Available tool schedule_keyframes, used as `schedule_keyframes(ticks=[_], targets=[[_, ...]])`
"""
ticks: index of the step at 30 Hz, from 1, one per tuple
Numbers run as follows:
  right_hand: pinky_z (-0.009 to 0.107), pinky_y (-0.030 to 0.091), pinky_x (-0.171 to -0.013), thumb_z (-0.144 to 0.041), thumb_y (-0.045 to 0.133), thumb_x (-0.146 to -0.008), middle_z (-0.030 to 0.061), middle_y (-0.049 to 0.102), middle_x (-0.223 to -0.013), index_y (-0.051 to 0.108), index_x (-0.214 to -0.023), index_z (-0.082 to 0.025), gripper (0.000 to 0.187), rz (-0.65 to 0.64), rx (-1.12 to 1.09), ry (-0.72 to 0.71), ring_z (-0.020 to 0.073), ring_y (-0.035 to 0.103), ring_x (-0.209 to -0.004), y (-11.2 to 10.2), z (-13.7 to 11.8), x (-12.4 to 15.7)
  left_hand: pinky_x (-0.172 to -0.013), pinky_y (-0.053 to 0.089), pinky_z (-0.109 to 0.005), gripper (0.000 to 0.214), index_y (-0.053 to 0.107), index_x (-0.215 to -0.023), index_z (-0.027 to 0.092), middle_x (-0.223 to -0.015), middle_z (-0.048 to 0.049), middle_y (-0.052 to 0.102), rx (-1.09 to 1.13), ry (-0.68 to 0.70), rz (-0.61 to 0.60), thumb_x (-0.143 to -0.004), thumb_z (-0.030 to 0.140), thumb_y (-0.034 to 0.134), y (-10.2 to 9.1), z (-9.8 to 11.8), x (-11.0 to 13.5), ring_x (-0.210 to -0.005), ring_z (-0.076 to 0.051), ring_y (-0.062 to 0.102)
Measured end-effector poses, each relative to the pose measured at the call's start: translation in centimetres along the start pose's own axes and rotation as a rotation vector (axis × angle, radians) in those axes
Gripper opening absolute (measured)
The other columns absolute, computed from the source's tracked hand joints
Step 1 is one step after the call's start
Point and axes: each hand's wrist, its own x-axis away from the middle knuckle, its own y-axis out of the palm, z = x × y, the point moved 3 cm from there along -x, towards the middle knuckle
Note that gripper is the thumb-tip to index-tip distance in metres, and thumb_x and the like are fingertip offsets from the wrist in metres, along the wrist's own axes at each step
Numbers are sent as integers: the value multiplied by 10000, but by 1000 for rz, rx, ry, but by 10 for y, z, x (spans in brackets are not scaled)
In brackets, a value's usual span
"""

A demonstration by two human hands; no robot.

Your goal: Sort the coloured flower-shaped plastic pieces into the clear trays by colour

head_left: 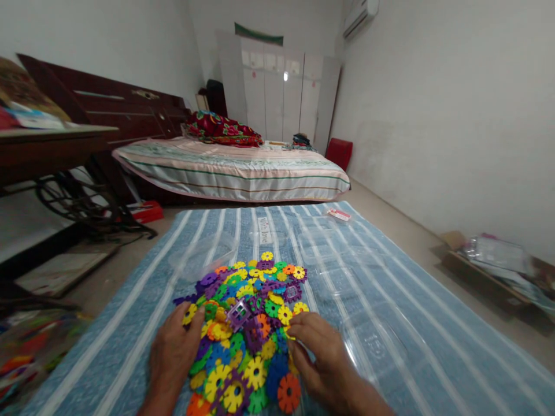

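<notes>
A pile of colourful plastic snowflake discs (255,367) lies on the blue striped cloth, with purple square window pieces (239,314) mixed in. At the left edge of the pile, my left hand (174,346) is closed with a yellow snowflake disc (189,314) between thumb and fingers. My right hand (318,352) is at the pile's right side, its thumb and fingers pinched together. A yellow edge (288,333) shows at its fingertips, seemingly another snowflake disc; most of it is hidden.
Clear plastic containers (377,341) stand to the right of the pile, and another clear container (206,257) is at its upper left. A "With love" label (263,231) lies beyond. Past the cloth are a bed (243,170), a sewing machine table (56,138) and a cardboard box (489,283).
</notes>
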Motion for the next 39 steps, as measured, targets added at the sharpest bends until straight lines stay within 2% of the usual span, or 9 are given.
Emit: schedule_keyframes(ticks=[5,10,14,18,24,33,39], targets=[[282,531,-753,-98,502,-899,64,676,-908,611,-1006,-213,191,-37,121,46,165,632,-854,-36,17,-6,-949,502,-419,399,624,-937,200,-1109,-114,692,29,56,63,-785,515,431,7,-9,2,-1047,-282,642],[301,538,-749,-156,493,-908,77,687,-928,632,-929,-211,150,-59,311,117,185,647,-851,-52,39,1,-1008,471,-436,402,649,-929,184,-1170,-137,677,54,65,51,-779,496,444,10,-12,3,-1113,-298,621],[323,542,-751,-217,497,-907,77,696,-910,655,-891,-213,159,-124,409,184,204,657,-838,-58,49,7,-1008,472,-454,384,664,-928,178,-1175,-145,678,66,58,51,-778,469,461,9,-10,6,-1109,-307,624],[325,540,-767,-263,482,-917,76,705,-914,668,-904,-215,192,-161,439,222,209,666,-854,-61,58,10,-1016,469,-426,324,671,-938,196,-1155,-112,692,71,48,62,-776,408,489,7,-6,10,-1110,-272,624],[333,541,-765,-355,457,-926,84,715,-927,686,-923,-211,270,-205,475,271,214,674,-857,-62,69,12,-1019,468,-422,309,679,-976,183,-1174,-115,686,58,46,50,-784,348,501,6,-2,15,-1125,-264,621],[363,536,-775,-406,443,-906,90,723,-960,697,-940,-211,322,-244,498,421,234,679,-884,-72,78,22,-1038,450,-408,333,675,-990,158,-1209,-136,670,55,50,42,-802,359,488,9,-4,15,-1144,-262,615],[357,539,-761,-415,435,-901,77,725,-916,706,-916,-229,329,-230,515,449,226,681,-836,-83,83,28,-1037,445,-404,344,673,-985,164,-1201,-130,674,59,44,33,-802,375,472,7,0,14,-1131,-259,617]])
